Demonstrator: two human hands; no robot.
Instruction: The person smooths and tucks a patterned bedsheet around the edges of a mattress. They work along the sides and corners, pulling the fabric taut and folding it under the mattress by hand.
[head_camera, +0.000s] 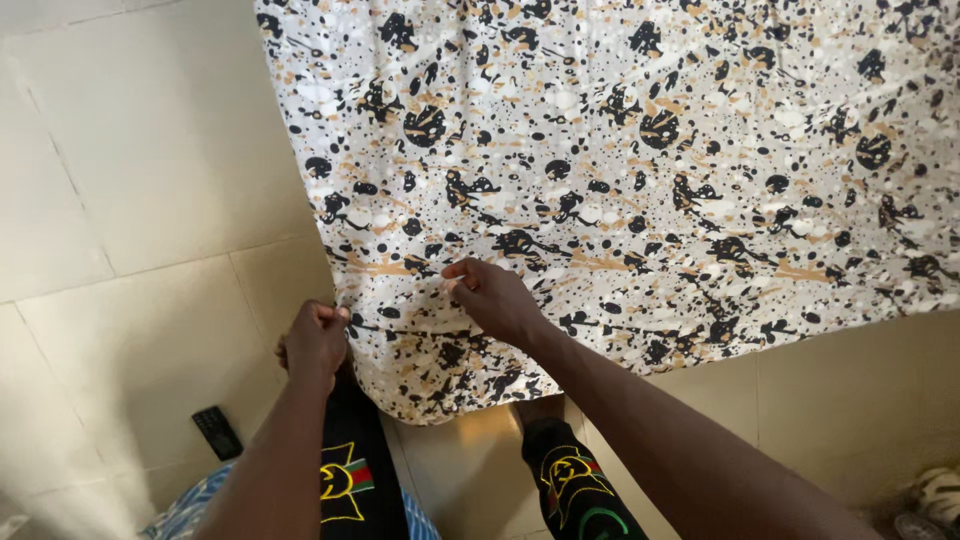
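Left hand (316, 338) is closed in a fist, pinching the edge of the white cotton sheet with black and tan paint-splatter print (640, 160); knuckles face up, the fabric edge comes out at the thumb side. Right hand (492, 297) sits just to the right of the left hand and slightly farther out, fingers curled narrow, fingertips pinching a small fold of the same sheet from on top. A taut crease line runs in the fabric between the two hands. Sheet spreads away from both hands, up and to the right, filling most of the view; its near corner hangs down below the hands, between them and the person's legs. Sheet lies flat beyond the hands, its left edge running up and away from the left hand. Under the hands: black trouser legs with a yellow, red and green emblem (352, 480), one leg below each forearm, and a foot showing just under the sheet's hanging corner. Left of the left hand and lower down, a small black rectangular remote control (217, 432) lies on the cream glossy tiled floor (130, 200), well apart from the sheet. Blue striped fabric (190, 510) lies at the bottom edge, near the left forearm.
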